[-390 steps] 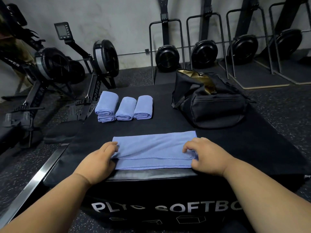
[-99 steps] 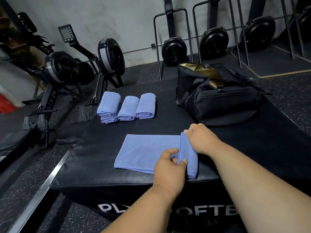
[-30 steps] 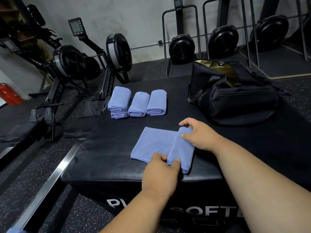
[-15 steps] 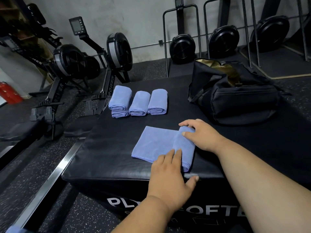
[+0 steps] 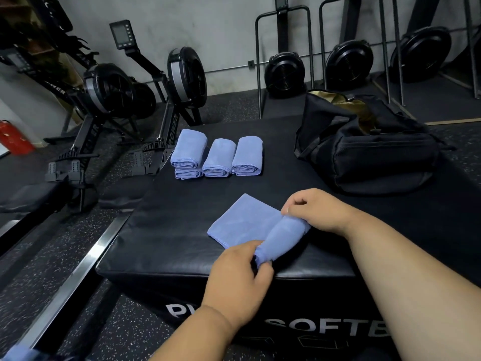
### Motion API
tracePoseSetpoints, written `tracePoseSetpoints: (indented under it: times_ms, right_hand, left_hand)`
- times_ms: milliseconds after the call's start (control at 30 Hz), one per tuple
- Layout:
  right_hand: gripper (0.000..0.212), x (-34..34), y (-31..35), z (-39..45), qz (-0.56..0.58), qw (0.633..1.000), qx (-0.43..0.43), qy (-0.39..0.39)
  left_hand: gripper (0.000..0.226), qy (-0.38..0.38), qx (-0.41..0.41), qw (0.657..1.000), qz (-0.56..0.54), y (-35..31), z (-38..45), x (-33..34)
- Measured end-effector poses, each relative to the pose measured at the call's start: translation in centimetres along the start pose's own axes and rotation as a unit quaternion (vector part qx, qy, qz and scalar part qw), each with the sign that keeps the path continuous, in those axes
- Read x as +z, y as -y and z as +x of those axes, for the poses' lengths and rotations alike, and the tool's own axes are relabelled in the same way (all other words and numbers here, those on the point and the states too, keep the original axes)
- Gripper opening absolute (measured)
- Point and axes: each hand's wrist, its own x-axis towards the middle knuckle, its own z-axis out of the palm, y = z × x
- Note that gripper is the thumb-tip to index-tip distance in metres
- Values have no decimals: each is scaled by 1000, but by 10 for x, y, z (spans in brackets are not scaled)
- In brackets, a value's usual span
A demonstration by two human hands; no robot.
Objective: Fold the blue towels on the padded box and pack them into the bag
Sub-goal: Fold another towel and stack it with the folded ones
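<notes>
- The blue towel (image 5: 247,222) lies at the near edge of the padded plyo box (image 5: 182,209), well short of the black duffel bag (image 5: 369,152).
- Its rolled end is pinched by the left hand (image 5: 242,277) and gripped by the curled fingers of the right hand (image 5: 320,209).
- An even roll is best kept, edges aligned.

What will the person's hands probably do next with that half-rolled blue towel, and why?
Probably keep rolling it leftward. The left hand pinches the near end of the rolled part of the towel and the right hand holds the far end, while its left half lies flat on the padded box. The finished towels behind are full rolls.
</notes>
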Motion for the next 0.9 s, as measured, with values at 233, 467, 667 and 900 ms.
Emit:
tracePoseSetpoints:
  times_ms: [233, 467, 667, 900]
  right_hand:
    - [43, -11, 3, -26, 99, 977, -21, 187]
    - [19, 1, 4, -15, -4, 996, 13, 90]
    - [39, 10, 14, -10, -109, 990, 69, 59]
    - [32, 7, 26, -14, -105, 987, 86, 82]
  left_hand:
    - [24, -40, -193, 939, -281, 19, -4, -13]
    - [15, -100, -268, 911, -298, 31, 3, -11]
    - [23, -112, -254, 941, -194, 32, 7, -16]
    - [65, -30, -89, 995, 24, 40, -1, -18]
